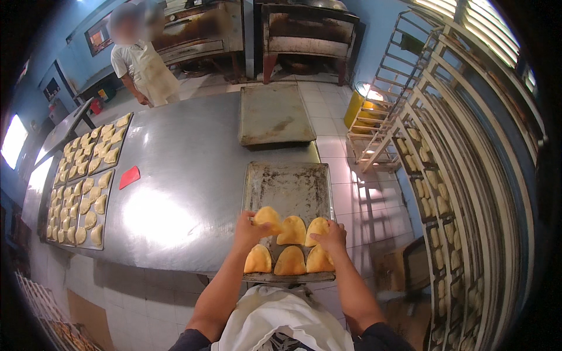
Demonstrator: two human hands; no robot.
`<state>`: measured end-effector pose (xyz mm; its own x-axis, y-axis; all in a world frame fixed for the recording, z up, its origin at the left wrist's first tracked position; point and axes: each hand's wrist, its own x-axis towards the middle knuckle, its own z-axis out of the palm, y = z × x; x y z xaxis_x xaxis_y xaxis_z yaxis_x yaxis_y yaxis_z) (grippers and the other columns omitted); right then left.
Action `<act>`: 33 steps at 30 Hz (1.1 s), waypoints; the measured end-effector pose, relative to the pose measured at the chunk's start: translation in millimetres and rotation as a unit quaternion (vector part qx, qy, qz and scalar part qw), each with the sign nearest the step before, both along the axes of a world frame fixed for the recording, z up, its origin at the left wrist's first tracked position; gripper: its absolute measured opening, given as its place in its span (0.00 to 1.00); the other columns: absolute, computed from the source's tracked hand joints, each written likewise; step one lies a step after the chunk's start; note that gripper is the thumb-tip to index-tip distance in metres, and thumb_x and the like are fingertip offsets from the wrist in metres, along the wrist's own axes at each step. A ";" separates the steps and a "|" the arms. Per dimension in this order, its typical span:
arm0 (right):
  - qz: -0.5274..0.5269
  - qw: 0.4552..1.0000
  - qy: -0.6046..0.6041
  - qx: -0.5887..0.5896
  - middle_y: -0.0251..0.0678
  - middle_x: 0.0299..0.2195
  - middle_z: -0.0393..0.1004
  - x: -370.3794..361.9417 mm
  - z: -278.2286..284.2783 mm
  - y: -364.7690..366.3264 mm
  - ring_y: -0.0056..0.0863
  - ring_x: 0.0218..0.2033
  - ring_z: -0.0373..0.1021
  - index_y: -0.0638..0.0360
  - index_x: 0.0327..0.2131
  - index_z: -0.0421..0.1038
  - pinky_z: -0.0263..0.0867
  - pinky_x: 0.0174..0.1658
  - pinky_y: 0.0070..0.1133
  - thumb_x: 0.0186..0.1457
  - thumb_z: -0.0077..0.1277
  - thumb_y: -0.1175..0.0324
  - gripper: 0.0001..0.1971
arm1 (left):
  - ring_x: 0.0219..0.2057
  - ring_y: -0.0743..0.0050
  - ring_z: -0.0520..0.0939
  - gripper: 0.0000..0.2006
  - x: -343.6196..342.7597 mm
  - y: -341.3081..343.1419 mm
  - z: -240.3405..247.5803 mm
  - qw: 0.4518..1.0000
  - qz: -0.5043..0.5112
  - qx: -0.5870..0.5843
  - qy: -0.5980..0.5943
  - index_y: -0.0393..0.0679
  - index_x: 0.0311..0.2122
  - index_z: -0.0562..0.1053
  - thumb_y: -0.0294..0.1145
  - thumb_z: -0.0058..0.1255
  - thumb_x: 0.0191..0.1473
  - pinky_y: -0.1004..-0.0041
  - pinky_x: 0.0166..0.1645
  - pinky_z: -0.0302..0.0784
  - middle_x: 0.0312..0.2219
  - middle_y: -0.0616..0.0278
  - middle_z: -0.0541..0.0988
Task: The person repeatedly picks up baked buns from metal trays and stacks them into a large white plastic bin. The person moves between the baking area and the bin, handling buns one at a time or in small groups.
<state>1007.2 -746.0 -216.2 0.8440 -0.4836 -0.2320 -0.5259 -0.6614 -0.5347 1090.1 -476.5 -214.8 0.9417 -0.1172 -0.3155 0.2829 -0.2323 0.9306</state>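
Observation:
A worn baking tray (287, 186) lies at the table's near right edge, with two rows of golden half-moon turnovers on its near half. My left hand (252, 229) grips the turnover (267, 216) at the left of the farther row, thumb over its near side. At the other end of that row, my right hand (331, 238) has its thumb and fingers round another turnover (316, 229). Between them sits a middle turnover (291, 230), untouched. Nearest me, the other row includes a turnover (290, 261) in its centre. The tray's far half shows bare, blackened metal.
Another tray (275, 114) lies beyond mine. Paler pastries fill several trays (88, 181) at the table's left end, near a red scraper (129, 177). Loaded racks (439, 193) stand to the right. A person in an apron (153, 76) stands across the table, near ovens (309, 35).

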 end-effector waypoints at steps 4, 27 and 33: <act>0.020 0.999 0.012 0.023 0.48 0.48 0.70 2.0 2.3 -8.2 0.45 0.53 0.63 0.62 0.52 0.69 0.61 0.58 0.36 0.35 0.72 0.51 0.41 | 0.34 0.70 0.82 0.30 -10.1 -48.2 0.2 0.995 -0.078 0.059 0.032 0.34 0.45 0.72 0.39 0.74 0.41 0.68 0.34 0.78 0.32 0.55 0.80; -0.213 0.791 -0.322 0.474 0.42 0.53 0.69 -8.2 -38.0 -15.6 0.32 0.52 0.68 0.63 0.61 0.55 0.68 0.54 0.26 0.53 0.60 0.73 0.34 | 0.42 0.42 0.80 0.31 27.2 -55.7 -38.3 0.943 -0.113 0.262 -0.172 0.36 0.51 0.73 0.47 0.68 0.46 0.56 0.47 0.76 0.41 0.41 0.79; 0.034 0.870 -0.164 0.464 0.45 0.53 0.70 60.5 -14.7 26.0 0.33 0.53 0.69 0.65 0.57 0.63 0.69 0.51 0.23 0.55 0.60 0.72 0.27 | 0.45 0.40 0.77 0.28 22.5 -40.4 -24.9 0.970 -0.068 0.205 -0.113 0.39 0.50 0.75 0.49 0.64 0.48 0.56 0.49 0.74 0.36 0.39 0.79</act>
